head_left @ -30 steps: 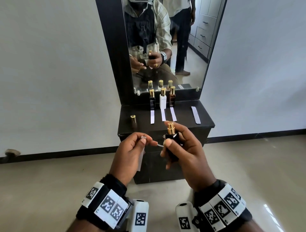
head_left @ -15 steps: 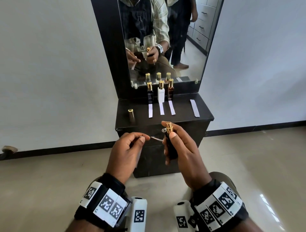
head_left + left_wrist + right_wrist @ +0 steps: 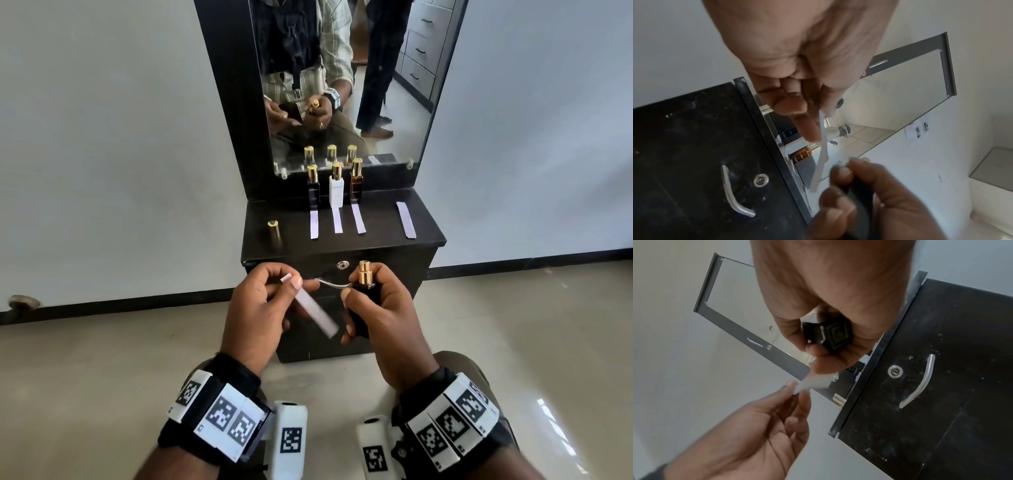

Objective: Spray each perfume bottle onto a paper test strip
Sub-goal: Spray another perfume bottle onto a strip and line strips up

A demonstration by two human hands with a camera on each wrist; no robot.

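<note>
My right hand (image 3: 376, 305) grips a black perfume bottle (image 3: 363, 298) with a bare gold sprayer, held upright in front of the dresser; its square base (image 3: 835, 335) shows in the right wrist view. My left hand (image 3: 263, 301) pinches a white paper test strip (image 3: 315, 310) by its top end; the strip slants down toward the bottle (image 3: 820, 162). Three capped bottles, black (image 3: 313, 190), white (image 3: 336, 188) and brown (image 3: 356, 186), stand in a row by the mirror, each with a strip lying before it.
A loose gold cap (image 3: 274, 233) stands at the dresser top's left. Another strip (image 3: 406, 219) lies at the right of the black dresser top (image 3: 376, 233). The drawer handle (image 3: 334, 283) and lock (image 3: 342, 264) are just behind my hands. A mirror (image 3: 376, 85) rises behind the bottles.
The strip, hanging edge-on from my left fingers before, now slants out toward the bottle with its face showing. My right index finger has come off the sprayer top.
</note>
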